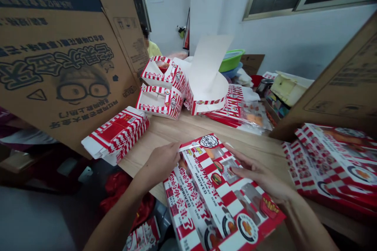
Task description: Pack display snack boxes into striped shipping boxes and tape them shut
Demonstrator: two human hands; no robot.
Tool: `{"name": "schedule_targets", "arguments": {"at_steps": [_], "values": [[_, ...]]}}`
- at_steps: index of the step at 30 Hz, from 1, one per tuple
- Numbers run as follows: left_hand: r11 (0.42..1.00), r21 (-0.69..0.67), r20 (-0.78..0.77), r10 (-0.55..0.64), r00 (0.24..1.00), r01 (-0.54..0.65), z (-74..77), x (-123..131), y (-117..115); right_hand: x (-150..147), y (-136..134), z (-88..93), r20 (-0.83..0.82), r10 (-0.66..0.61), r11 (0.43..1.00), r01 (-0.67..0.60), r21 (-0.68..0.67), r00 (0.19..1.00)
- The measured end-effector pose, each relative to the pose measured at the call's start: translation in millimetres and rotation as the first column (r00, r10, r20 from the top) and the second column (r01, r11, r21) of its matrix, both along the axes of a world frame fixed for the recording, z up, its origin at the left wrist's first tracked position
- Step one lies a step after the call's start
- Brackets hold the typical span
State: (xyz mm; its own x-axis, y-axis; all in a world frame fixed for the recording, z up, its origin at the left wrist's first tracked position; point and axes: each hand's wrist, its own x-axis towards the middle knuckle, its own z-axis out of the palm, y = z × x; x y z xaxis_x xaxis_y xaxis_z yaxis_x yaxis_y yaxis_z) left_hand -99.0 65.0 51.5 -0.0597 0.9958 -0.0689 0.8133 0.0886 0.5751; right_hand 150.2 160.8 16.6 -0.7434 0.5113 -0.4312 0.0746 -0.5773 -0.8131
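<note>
Left hand (160, 162) gripping red-striped cardboard box (219, 192), right hand (259, 175) spread open on it

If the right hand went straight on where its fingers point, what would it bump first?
The right hand would meet the red and white box first; its fingers seem to be touching that box already.

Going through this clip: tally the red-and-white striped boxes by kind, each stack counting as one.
Open boxes: 3
Folded flat box: 1
Held flat box: 1
Stacks of flat boxes: 2
Total: 7
</note>
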Motion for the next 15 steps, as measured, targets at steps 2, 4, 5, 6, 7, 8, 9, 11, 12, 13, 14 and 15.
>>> {"name": "schedule_targets", "arguments": {"at_steps": [2,4,5,6,7,8,9,11,12,13,14,15], "values": [[1.000,0.015,-0.147,-0.020,0.989,0.023,-1.5,0.0,1.4,-0.4,0.1,-0.1,0.003,0.003,1.000,-0.003,-0.004,1.000],[0.991,0.098,-0.155,-0.079,0.985,0.095,-2.6,-0.8,-0.1,-0.9,0.4,0.7,0.002,0.008,1.000,-0.008,-0.003,1.000],[0.976,0.175,-0.124,-0.106,0.987,0.127,-3.1,-0.9,-2.6,-1.1,0.5,1.3,0.002,0.013,1.000,-0.013,-0.008,1.000],[0.949,0.279,-0.098,-0.123,0.988,0.146,-4.0,-0.5,-6.3,-1.3,0.5,2.0,0.000,0.016,1.000,-0.016,-0.019,1.000],[0.905,0.396,-0.090,-0.129,0.988,0.154,-5.2,0.5,-11.5,-1.6,0.5,2.6,-0.006,0.009,0.999,-0.009,-0.032,1.000],[0.850,0.503,-0.101,-0.124,0.987,0.158,-6.8,2.1,-17.8,-1.9,0.5,3.0,-0.016,0.001,0.999,-0.002,-0.049,1.000],[0.803,0.573,-0.127,-0.110,0.986,0.164,-8.7,4.1,-24.9,-2.4,0.4,3.3,-0.023,-0.006,0.998,0.004,-0.066,1.000],[0.773,0.596,-0.202,-0.121,0.972,0.220,-12.9,8.2,-39.1,-4.0,0.4,3.1,-0.027,-0.024,0.996,0.021,-0.085,0.999],[0.787,0.561,-0.235,-0.146,0.961,0.256,-14.9,9.8,-44.9,-5.1,0.4,2.8,-0.025,-0.025,0.996,0.023,-0.087,0.999],[0.808,0.515,-0.254,-0.176,0.951,0.287,-16.8,10.9,-49.2,-6.5,0.3,2.3,-0.022,-0.022,0.996,0.020,-0.084,1.000],[0.823,0.478,-0.258,-0.203,0.945,0.308,-18.7,11.4,-51.7,-8.0,0.0,1.8,-0.017,-0.017,0.997,0.015,-0.076,1.000],[0.825,0.465,-0.251,-0.226,0.941,0.322,-20.6,11.3,-52.5,-9.4,-0.7,1.4,-0.015,-0.014,0.998,0.013,-0.064,1.000]]}}
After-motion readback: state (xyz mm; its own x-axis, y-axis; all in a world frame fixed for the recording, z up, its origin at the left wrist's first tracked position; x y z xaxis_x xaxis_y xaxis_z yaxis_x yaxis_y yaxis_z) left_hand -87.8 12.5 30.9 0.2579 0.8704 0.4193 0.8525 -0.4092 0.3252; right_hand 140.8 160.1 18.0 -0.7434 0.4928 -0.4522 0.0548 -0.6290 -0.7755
